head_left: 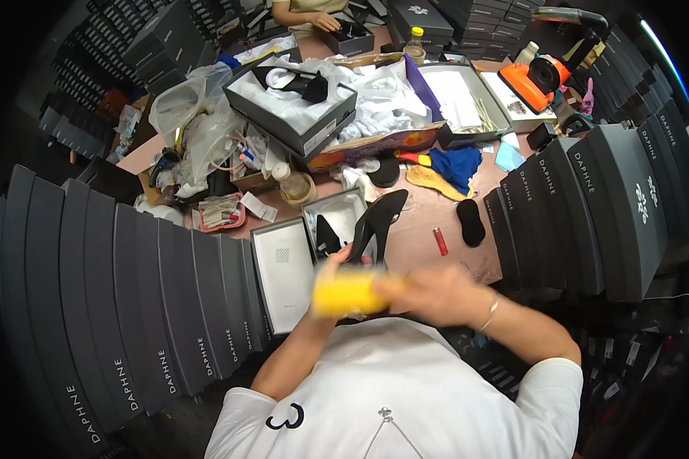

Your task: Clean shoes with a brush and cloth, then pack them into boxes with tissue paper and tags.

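My left hand [335, 265], partly hidden, grips a black high-heeled shoe [377, 220] in front of my chest, toe pointing away to the upper right. In my right hand [445, 297] is a yellow block-shaped thing [351, 295], smeared by motion, so its exact kind does not show. The yellow block passes in front of my left wrist and the near end of the shoe. Just beyond my left hand, an open grey shoebox [308, 222] lined with white paper holds another black shoe [327, 236]. Its lid [282, 268] lies beside it, pale inside up.
Grey shoeboxes [122, 298] line my left, and more boxes [566, 214] stand to my right. Ahead are a red lighter [440, 241], a black oval pad [471, 222], a blue cloth [455, 170] and an open shoebox [291, 115]. Across the table, another person's hand [325, 21] touches a box.
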A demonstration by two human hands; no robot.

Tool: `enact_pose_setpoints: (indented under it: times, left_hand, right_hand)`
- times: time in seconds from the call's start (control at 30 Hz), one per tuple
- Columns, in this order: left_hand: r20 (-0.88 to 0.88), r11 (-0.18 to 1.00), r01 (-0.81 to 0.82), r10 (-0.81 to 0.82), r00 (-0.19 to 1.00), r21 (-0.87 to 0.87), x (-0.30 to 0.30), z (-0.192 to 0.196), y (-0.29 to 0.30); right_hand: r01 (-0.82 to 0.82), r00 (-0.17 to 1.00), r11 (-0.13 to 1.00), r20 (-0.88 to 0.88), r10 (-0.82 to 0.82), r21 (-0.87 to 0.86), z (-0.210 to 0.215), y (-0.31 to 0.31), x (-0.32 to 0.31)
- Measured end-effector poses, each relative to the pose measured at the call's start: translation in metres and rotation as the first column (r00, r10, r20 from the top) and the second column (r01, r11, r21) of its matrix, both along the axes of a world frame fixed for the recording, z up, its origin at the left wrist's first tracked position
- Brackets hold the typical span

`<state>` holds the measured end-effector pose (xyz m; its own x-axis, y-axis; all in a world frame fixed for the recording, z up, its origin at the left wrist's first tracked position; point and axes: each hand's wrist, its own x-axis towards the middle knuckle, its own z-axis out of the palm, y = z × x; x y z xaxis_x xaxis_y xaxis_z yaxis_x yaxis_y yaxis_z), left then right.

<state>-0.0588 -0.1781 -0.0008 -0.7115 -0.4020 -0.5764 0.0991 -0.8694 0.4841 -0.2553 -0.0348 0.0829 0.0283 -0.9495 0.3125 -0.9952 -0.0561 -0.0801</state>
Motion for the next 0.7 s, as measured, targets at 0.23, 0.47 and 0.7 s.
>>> enact_pose_setpoints:
  times: [0.23,0.47,0.7]
  left_hand:
    - [-0.339,1.0,0.001,0.002,0.941,0.008,0.02,-0.009,0.0]
    - [-0.01,0.656,0.077,-0.127,0.992,-0.751,0.031,0.023,-0.011]
    - [0.292,-0.263,0.275,-0.029,0.956,-0.925,0.034,0.029,-0.02]
  right_hand:
    - [0.388,0.898,0.898,0.304,-0.317,-0.208,-0.064,0.004,-0.071]
    - [0.517,0.771,0.856,0.442,-0.459,-0.013,-0.105,0.014,-0.063]
    - [0.442,0.852,0.878,0.221,-0.475,0.184,-0.068,0.023,-0.1]
